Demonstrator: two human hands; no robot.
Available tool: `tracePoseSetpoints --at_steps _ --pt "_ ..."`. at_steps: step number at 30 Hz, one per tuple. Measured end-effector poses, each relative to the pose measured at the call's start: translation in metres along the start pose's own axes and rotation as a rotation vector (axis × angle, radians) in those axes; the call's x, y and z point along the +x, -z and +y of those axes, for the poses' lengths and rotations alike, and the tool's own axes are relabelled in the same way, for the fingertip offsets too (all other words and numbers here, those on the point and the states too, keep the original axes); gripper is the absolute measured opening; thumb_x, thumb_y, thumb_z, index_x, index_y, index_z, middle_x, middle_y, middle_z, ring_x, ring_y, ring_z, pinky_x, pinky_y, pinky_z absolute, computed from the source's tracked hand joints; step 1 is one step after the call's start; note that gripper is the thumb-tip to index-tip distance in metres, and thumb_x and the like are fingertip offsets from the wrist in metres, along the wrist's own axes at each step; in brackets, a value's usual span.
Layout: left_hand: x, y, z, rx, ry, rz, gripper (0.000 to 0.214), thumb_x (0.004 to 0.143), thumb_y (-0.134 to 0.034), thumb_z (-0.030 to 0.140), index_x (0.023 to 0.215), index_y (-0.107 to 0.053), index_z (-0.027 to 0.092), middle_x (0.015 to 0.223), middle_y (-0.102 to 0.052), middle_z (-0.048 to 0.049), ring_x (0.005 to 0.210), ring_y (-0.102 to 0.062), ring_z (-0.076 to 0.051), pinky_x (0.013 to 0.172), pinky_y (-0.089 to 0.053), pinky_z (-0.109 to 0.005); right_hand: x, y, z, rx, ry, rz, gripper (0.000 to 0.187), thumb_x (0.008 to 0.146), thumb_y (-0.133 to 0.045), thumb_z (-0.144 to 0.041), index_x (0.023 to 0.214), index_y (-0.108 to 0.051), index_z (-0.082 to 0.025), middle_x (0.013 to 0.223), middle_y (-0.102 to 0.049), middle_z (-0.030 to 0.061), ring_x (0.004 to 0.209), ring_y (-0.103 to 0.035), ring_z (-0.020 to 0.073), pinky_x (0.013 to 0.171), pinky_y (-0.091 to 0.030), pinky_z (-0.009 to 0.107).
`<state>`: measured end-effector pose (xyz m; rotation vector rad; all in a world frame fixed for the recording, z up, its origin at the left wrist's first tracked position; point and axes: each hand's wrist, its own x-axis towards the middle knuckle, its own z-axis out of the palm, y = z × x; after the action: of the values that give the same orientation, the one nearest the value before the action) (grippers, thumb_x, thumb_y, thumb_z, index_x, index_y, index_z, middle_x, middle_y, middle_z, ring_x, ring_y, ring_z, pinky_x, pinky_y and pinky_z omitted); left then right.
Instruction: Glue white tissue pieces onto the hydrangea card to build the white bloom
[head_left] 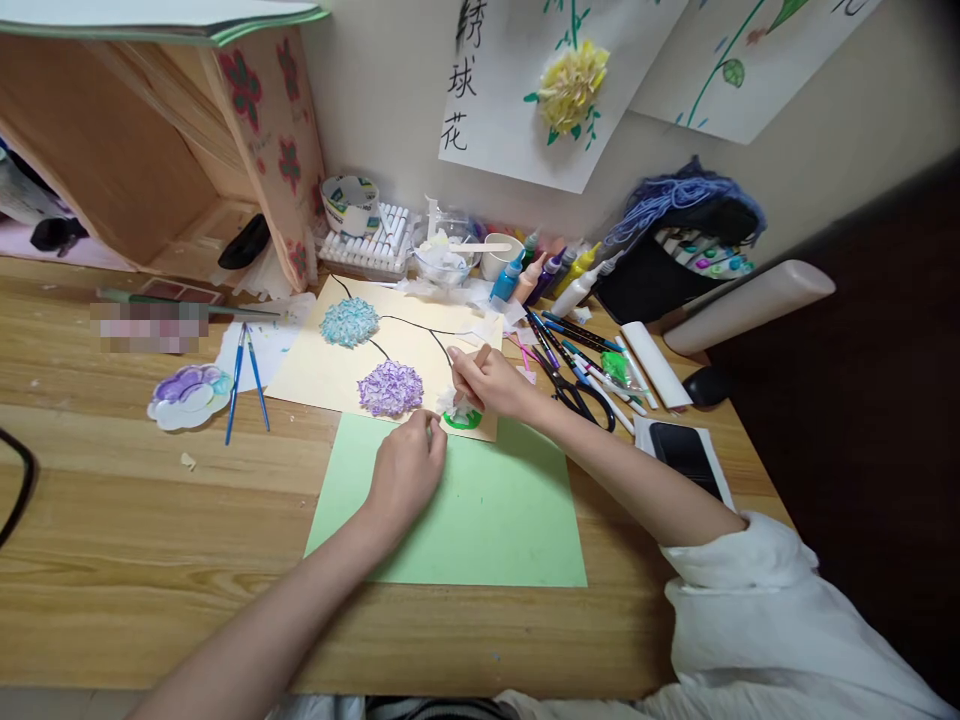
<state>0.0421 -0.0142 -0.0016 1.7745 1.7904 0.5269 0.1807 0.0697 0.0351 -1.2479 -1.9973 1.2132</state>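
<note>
A cream sheet [322,370] lies on the wooden desk [150,520], with a blue paper flower [349,322] and a purple paper flower [390,388] glued on along thin black stems. At its near right corner is a green circle [466,421] with a small clump of white tissue [457,405] on it. My right hand [491,382] is closed in a pinch on a thin pale stick, pressing at the tissue. My left hand [409,470] is curled, its fingertips pinched beside the green circle, resting on a light green sheet [487,520].
A flower-shaped palette [187,395] and two blue brushes [246,378] lie at the left. Scissors [577,395], markers, paint bottles [551,272], a bowl of tissue [444,260], a white roll [654,362] and a phone [684,452] crowd the right and back. A wooden shelf [150,150] stands at the back left.
</note>
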Motion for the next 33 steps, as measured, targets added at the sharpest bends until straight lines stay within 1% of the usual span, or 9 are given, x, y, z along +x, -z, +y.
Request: tracePoseSetpoints --at_steps 2,4,6,7,12,17,22,27,33 --pt "0.000 0.000 0.000 0.000 -0.001 -0.002 0.026 0.088 -0.035 0.024 0.095 -0.059 0.017 0.085 -0.069 -0.0070 0.070 -0.061 -0.019 0.061 -0.037 -0.027 -0.011 0.009 0.004 0.091 0.027 0.069 0.060 0.092 -0.030 -0.049 0.043 -0.042 -0.018 0.034 -0.039 -0.0042 0.035 -0.039 0.0070 0.048 -0.035 0.022" --pt "0.000 0.001 0.000 -0.006 0.002 -0.006 0.026 0.088 -0.034 0.024 0.095 -0.059 0.017 0.084 -0.069 -0.0062 0.069 -0.061 -0.019 0.061 -0.037 -0.027 -0.025 0.019 0.010 0.204 0.014 0.211 0.059 0.092 -0.027 -0.051 0.046 -0.043 -0.018 0.036 -0.040 -0.0041 0.035 -0.038 0.0071 0.044 -0.033 0.022" --pt "0.000 0.002 0.000 -0.015 0.006 -0.005 0.026 0.088 -0.034 0.025 0.094 -0.059 0.018 0.083 -0.068 -0.0055 0.068 -0.060 -0.019 0.060 -0.037 -0.027 -0.041 0.024 0.020 0.263 0.010 0.322 0.060 0.093 -0.024 -0.052 0.046 -0.042 -0.019 0.037 -0.040 -0.0034 0.035 -0.037 0.0073 0.042 -0.029 0.023" --pt "0.000 0.002 0.000 -0.018 0.010 -0.004 0.026 0.088 -0.034 0.026 0.094 -0.059 0.018 0.083 -0.068 -0.0052 0.068 -0.060 -0.019 0.060 -0.037 -0.027 -0.049 0.024 0.025 0.266 0.016 0.340 0.060 0.093 -0.024 -0.052 0.046 -0.042 -0.019 0.038 -0.040 -0.0031 0.035 -0.037 0.0074 0.041 -0.029 0.023" --pt "0.002 0.002 0.001 -0.026 0.021 0.000 0.027 0.087 -0.035 0.027 0.093 -0.059 0.019 0.082 -0.068 -0.0043 0.068 -0.060 -0.019 0.061 -0.036 -0.027 -0.074 0.006 0.044 0.148 0.095 0.221 0.052 0.095 -0.027 -0.044 0.054 -0.046 -0.019 0.047 -0.044 -0.0027 0.044 -0.043 0.0087 0.047 -0.034 0.023" --pt "0.001 0.001 0.002 -0.034 0.013 0.013 0.027 0.087 -0.035 0.027 0.093 -0.060 0.019 0.085 -0.069 -0.0040 0.070 -0.060 -0.019 0.063 -0.037 -0.028 -0.073 -0.005 0.044 0.012 0.244 0.191 0.047 0.096 -0.026 -0.037 0.056 -0.044 -0.019 0.051 -0.045 -0.0027 0.049 -0.044 0.0094 0.055 -0.038 0.024" --pt "0.001 0.001 0.002 -0.034 0.016 0.005 0.026 0.087 -0.035 0.026 0.093 -0.060 0.019 0.084 -0.069 -0.0038 0.069 -0.060 -0.018 0.062 -0.037 -0.027 -0.068 -0.007 0.043 0.083 0.213 0.177 0.047 0.096 -0.027 -0.038 0.056 -0.044 -0.019 0.049 -0.043 -0.0033 0.048 -0.043 0.0095 0.054 -0.038 0.024" --pt "0.001 0.001 0.002 -0.046 0.011 0.010 0.027 0.087 -0.035 0.027 0.092 -0.060 0.019 0.083 -0.068 -0.0043 0.068 -0.060 -0.018 0.061 -0.036 -0.027 -0.061 -0.008 0.046 0.189 0.098 0.144 0.048 0.095 -0.029 -0.044 0.059 -0.050 -0.018 0.049 -0.048 -0.0030 0.047 -0.045 0.0091 0.052 -0.037 0.023" --pt "0.000 0.001 0.001 -0.034 0.012 0.000 0.028 0.087 -0.034 0.026 0.094 -0.060 0.019 0.084 -0.069 -0.0053 0.068 -0.060 -0.019 0.060 -0.037 -0.027 -0.053 -0.009 0.048 0.253 0.054 0.177 0.049 0.093 -0.031 -0.047 0.060 -0.051 -0.018 0.049 -0.049 -0.0027 0.046 -0.047 0.0086 0.048 -0.036 0.022"
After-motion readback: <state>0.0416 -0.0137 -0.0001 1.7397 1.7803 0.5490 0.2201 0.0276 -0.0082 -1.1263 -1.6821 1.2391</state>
